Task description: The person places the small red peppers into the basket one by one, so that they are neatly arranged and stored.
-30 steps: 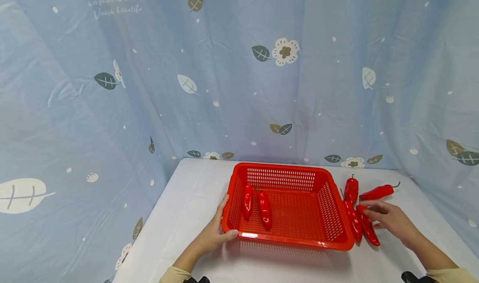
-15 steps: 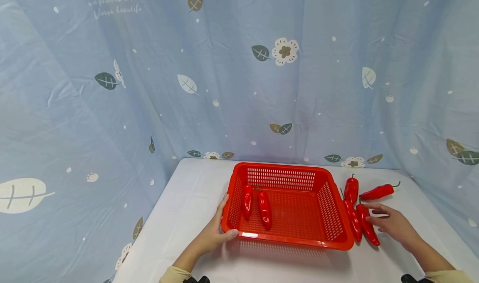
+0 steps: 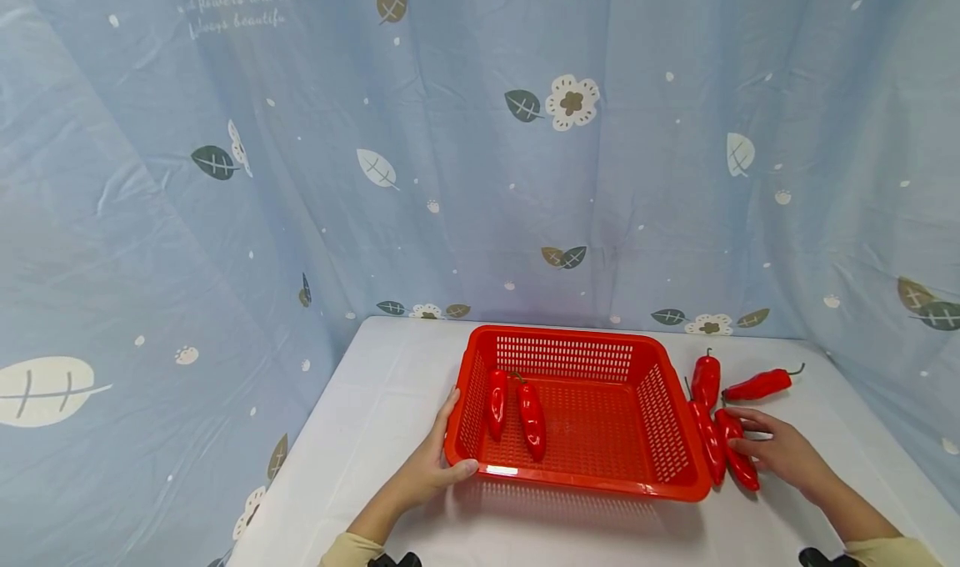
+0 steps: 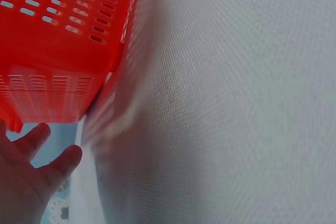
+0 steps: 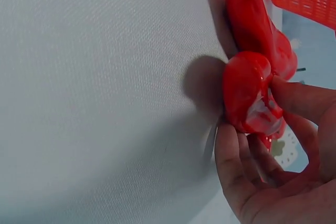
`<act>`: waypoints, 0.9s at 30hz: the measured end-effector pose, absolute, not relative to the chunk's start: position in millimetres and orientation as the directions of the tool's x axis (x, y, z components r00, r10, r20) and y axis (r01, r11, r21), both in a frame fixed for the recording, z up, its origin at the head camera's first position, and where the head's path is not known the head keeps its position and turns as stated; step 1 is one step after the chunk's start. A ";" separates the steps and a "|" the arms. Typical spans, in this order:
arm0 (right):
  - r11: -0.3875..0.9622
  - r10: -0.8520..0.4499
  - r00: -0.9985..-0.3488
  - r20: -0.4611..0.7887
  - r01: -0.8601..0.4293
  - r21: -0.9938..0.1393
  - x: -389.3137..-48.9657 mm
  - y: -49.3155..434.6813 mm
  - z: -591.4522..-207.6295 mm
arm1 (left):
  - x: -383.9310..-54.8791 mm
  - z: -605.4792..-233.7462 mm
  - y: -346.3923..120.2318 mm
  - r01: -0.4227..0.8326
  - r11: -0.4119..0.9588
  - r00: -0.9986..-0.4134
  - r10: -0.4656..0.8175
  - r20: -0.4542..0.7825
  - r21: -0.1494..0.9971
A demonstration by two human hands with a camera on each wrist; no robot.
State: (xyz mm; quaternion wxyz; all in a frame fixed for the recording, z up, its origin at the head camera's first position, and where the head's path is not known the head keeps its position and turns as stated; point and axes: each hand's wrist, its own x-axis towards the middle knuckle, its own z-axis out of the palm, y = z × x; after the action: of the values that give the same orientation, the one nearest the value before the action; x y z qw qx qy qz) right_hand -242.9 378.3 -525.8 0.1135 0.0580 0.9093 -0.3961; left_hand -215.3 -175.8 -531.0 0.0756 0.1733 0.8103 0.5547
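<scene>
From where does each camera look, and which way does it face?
Head: on the head, facing forward and down at the basket; left hand and right hand show.
Left wrist: worn there, facing basket's outside and tabletop; left hand shows.
Right wrist: worn there, facing the pinched pepper; right hand shows.
Head and right wrist views share this pepper.

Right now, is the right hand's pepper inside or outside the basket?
Outside: the right hand pinches the chili pepper right of the plastic basket.
</scene>
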 end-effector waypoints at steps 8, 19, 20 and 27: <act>0.687 0.013 -0.964 -0.266 0.202 -0.698 -240.3 385.0 -526.5 | -216.6 -531.3 -176.4 0.201 0.317 -0.924 0.376 0.072 0.927; 0.747 0.090 -0.957 -0.277 0.249 -0.616 -236.2 393.4 -525.4 | -215.5 -531.2 -175.8 0.195 0.310 -0.929 0.363 0.073 0.931; 0.754 0.099 -0.958 -0.270 0.249 -0.607 -235.8 393.4 -525.7 | -215.4 -531.2 -175.9 0.194 0.309 -0.929 0.363 0.073 0.931; 0.788 0.125 -0.969 -0.213 0.228 -0.572 -233.0 392.2 -529.6 | -214.8 -530.7 -176.3 0.196 0.302 -0.929 0.362 0.078 0.933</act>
State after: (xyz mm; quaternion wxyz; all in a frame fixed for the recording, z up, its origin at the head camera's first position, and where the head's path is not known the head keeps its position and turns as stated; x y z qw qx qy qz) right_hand -233.0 392.2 -529.6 0.0819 0.0937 0.9420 -0.3116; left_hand -214.8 -176.3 -530.7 0.0734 0.1736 0.8034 0.5648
